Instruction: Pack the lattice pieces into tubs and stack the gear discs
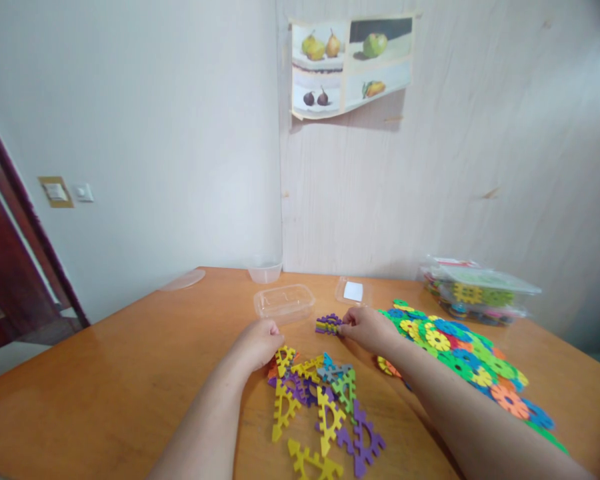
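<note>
Orange-brown bench (130, 387) spreads at left; then the left hand (260, 343), fingers curled narrow against a yellow triangle (281, 362), whether gripping I can't tell; between both hands, a purple-and-yellow stack (329, 325), pinched by the right hand (369, 328); then flower discs (455, 363).

Likely home: toy pieces (323, 427) on wooden table (145, 367), fruit prints (347, 70), light switch (56, 192).

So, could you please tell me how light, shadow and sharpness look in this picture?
In the head view, light is diffuse and the wall pale at right; a soft shadow lies under the fruit poster; the upper-right corner is dark; the toothed pieces look slightly soft; wide-angle stretch seems likely.
</note>
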Demonstrator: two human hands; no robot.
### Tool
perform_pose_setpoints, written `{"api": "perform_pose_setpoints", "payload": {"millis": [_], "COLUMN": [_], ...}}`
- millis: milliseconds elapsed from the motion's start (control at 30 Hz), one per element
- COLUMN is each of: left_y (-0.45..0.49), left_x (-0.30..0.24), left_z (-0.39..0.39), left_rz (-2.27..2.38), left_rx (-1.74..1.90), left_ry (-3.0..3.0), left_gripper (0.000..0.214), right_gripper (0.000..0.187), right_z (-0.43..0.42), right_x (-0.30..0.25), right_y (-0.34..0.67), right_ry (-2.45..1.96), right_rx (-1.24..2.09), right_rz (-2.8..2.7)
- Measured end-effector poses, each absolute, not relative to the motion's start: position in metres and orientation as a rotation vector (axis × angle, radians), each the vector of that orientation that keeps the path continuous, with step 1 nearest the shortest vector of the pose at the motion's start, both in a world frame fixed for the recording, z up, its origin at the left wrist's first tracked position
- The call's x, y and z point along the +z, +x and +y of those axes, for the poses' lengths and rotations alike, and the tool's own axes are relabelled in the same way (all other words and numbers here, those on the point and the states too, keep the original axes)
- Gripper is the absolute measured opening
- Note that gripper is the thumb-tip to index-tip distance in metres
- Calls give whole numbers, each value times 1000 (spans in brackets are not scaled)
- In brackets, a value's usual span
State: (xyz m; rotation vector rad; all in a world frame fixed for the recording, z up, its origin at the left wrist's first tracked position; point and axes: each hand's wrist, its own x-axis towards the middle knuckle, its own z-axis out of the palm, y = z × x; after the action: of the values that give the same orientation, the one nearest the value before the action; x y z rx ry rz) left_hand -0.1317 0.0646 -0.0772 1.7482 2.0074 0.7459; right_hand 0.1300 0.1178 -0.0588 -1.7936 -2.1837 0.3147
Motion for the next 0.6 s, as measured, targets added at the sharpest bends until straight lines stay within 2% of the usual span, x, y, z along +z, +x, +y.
{"api": "perform_pose_setpoints", "payload": {"millis": [300,600], "left_y": [-131,-130], "left_x": [-78,-75], "left_z": [66,61], "left_rz": [1969,1922], "left_rx": [717,795], "left_ry": [1729,1662], "left_gripper": [14,8], "right_gripper": [27,29], "right_z": [82,32], "right_x": [-50,-52], "right_y": [98,65], "right_ry": [-1515,-1254], "right_rx": [276,242], "right_rz": [-2254,-2382]}}
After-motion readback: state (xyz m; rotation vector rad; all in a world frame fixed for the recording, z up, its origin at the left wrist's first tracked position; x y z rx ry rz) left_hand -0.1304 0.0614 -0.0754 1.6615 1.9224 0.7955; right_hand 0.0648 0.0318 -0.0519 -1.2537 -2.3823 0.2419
